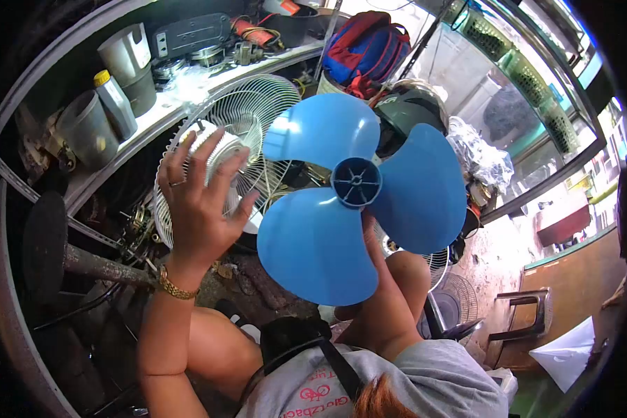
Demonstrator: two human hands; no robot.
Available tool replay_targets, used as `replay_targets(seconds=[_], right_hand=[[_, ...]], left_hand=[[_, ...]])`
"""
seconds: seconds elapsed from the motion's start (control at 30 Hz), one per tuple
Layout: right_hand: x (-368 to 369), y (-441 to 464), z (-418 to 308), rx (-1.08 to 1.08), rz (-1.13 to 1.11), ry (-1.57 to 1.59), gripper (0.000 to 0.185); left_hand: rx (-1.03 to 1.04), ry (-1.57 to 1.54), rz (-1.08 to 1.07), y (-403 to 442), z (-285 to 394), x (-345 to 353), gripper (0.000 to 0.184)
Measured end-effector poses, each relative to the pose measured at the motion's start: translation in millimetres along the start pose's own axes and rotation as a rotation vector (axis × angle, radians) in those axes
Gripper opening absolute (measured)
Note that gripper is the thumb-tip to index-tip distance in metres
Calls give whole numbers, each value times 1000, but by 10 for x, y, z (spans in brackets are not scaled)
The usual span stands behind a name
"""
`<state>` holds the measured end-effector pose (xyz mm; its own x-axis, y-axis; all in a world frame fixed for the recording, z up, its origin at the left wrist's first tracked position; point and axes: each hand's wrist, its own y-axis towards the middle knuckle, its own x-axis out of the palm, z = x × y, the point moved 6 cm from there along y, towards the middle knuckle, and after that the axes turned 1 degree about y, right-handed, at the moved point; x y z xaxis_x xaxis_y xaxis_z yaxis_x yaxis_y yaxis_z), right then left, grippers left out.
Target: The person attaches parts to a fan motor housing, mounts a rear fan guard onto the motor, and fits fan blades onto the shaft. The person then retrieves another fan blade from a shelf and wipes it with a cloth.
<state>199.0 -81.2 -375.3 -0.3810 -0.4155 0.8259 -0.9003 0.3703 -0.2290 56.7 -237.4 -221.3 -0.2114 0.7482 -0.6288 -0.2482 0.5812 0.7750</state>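
A blue three-bladed fan blade (317,244) faces me, its round ribbed hub (356,182) in the middle. My right hand (370,237) grips it from behind near the hub; most of those fingers are hidden by the plastic. On the other side my left hand (205,198) is raised with its fingers spread, in front of a white fan motor housing (219,148). Whether the fingertips touch the housing, I cannot tell. Around and behind the housing is a white wire fan guard (275,90).
On the shelf (143,138) at the left are grey containers (89,129) and a yellow-capped bottle (115,104). A red and blue backpack (366,52) sits at the back. A glass display case (508,83) stands right, and a dark stool (529,313) farther down.
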Motion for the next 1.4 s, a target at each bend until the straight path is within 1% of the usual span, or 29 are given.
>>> replay_targets(seconds=[0.03,0.07,0.1,0.2,0.23,0.3,0.33,0.37,0.43,0.47,0.53,0.57,0.63,0.67,0.7,0.77,0.83,0.9,0.93,0.97,1.03,1.1,1.2,1.27,1.4], right_hand=[[-26,-15,-25,-6,1,-2,78],[-31,-12,13,73,-21,13,78],[-23,0,41,114,-38,22,78],[35,8,117,210,-90,38,76],[54,7,114,219,-103,30,75],[51,-23,66,197,-102,-6,72],[49,-48,20,176,-99,-29,71],[31,-73,-25,153,-90,-56,69],[16,-174,-212,51,-61,-124,67],[7,-225,-338,-15,-43,-153,65],[2,-328,-631,-179,-18,-197,63],[-5,-377,-789,-263,-9,-210,61],[13,-422,-1063,-405,-32,-206,59],[16,-421,-1164,-450,-51,-197,57],[21,-406,-1244,-483,-75,-184,56],[27,-359,-1351,-520,-126,-150,54],[15,-301,-1402,-528,-161,-125,51],[0,-238,-1405,-523,-183,-109,48],[5,-208,-1401,-519,-192,-103,47],[-8,-182,-1397,-514,-198,-92,46],[-36,-127,-1386,-506,-196,-79,43],[-60,-100,-1378,-499,-197,-75,41],[-90,-80,-1352,-488,-199,-69,37],[-107,-84,-1345,-489,-194,-70,34],[-165,-59,-1334,-486,-156,-70,31]], left_hand=[[19,-60,-15,10,85,3,40],[36,-111,5,18,168,-5,39],[41,-107,7,17,231,9,39],[63,-249,-29,18,413,49,36],[63,-243,-32,16,449,66,36],[75,-295,-105,-17,521,183,35],[88,-312,-139,-27,559,225,39],[84,-299,-143,-37,612,256,39],[86,-470,-225,-96,761,328,43],[68,-445,-234,-135,817,331,43],[43,-641,-203,-223,941,316,44],[30,-633,-207,-271,942,350,44],[-13,-843,-270,-377,929,497,42],[-120,-910,-296,-425,851,598,32],[-130,-907,-299,-485,784,735,32],[-1064,-1445,-569,-895,415,1462,27],[-1571,-1726,-406,-1140,31,1884,27],[-1652,-1700,-246,-1175,-301,2069,26],[-1589,-1785,-165,-1175,-413,2167,24],[-1595,-1776,-170,-1140,-443,2191,24],[-1557,-1931,-96,-1048,-448,2239,25],[-1569,-1949,-125,-1045,-455,2264,24],[-1594,-1883,-147,-1136,-517,2342,20],[-1550,-1914,-144,-1166,-520,2393,16],[-1571,-1901,-155,-1219,-543,2472,15]])
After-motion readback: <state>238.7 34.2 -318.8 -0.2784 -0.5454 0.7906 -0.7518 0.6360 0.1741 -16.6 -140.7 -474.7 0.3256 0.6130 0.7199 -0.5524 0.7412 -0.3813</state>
